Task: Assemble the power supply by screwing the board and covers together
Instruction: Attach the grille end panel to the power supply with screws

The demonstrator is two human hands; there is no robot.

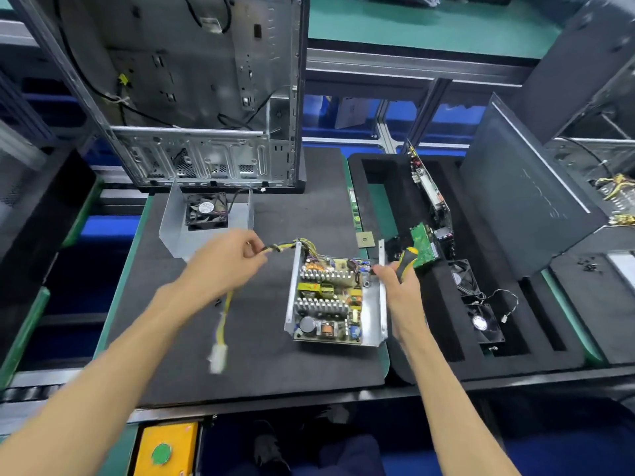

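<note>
Nearest the lens, two bare forearms reaching forward over the dark foam mat (261,355) on the surface. Left hand (226,259) raised above the mat, grip clamped on the yellow and black cable bundle (280,247) that runs from the far left corner of the power supply; beyond the fist, more yellow wire hanging down to a white connector (218,357), blurred. Power supply board (330,300) seated in its open metal case (372,304), lying flat near the mat's right edge, heat sinks and coils facing up. Right hand (400,286) just beside the case's right wall, grip closed round a screwdriver (407,261) with a black and yellow handle, tip hidden. Farther back on the mat, a bent metal cover (171,225) standing with a black fan (206,211) inside it. Behind that, an open computer chassis (206,97) upright. To the right, a black foam tray (378,173) carrying circuit boards and two more fans.
</note>
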